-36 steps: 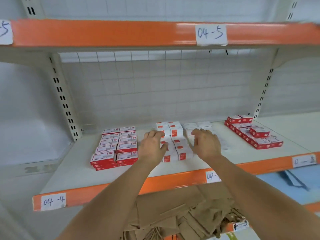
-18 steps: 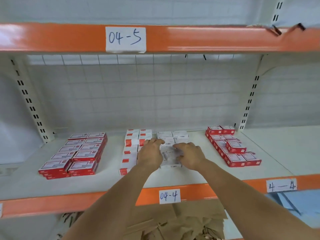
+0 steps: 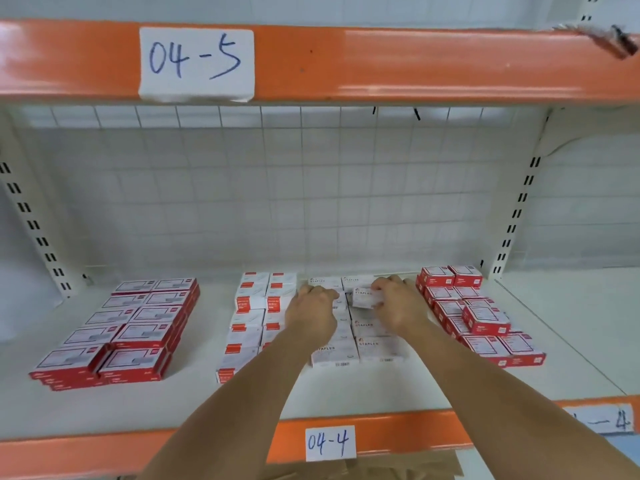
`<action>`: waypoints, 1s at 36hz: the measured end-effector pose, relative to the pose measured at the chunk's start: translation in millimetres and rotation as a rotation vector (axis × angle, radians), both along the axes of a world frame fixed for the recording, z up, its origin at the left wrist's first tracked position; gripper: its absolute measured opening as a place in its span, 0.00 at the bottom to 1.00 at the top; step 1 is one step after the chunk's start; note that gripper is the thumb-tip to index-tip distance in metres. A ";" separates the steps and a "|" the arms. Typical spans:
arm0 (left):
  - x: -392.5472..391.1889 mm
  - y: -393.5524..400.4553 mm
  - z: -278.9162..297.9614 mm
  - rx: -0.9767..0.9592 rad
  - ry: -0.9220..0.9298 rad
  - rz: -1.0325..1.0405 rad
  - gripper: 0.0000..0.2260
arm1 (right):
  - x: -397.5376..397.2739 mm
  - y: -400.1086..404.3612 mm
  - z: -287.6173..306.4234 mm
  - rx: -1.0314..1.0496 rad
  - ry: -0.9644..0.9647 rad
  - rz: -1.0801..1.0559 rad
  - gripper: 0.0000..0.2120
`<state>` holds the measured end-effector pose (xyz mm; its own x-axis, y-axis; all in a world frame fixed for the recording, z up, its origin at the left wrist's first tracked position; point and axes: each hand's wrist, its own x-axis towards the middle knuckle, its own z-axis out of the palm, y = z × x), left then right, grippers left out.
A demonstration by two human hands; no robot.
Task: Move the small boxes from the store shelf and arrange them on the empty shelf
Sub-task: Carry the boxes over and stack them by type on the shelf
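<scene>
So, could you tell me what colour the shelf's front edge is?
Orange, clearest in the head view on the shelf's front edge.

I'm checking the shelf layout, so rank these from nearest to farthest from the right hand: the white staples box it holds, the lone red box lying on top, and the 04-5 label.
1. White staples box, in the right hand's grip.
2. Lone red box, just right.
3. 04-5 label, upper left.
</scene>
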<state>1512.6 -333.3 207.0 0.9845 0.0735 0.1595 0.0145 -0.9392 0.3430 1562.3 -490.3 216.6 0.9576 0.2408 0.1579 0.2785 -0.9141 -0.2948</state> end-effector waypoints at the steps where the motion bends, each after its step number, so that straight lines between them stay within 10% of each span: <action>1: 0.6 0.5 -0.3 0.013 0.009 0.000 0.25 | 3.2 3.8 -1.3 0.017 0.009 0.003 0.20; 36: 13.0 -202.4 10.0 -0.018 0.030 -0.116 0.25 | -7.3 -205.7 9.2 -0.095 0.038 0.137 0.25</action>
<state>1525.6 -535.8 217.0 0.9908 -0.0385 0.1297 -0.0833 -0.9290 0.3605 1555.0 -695.9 225.8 0.9198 0.3813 0.0925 0.3923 -0.8927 -0.2216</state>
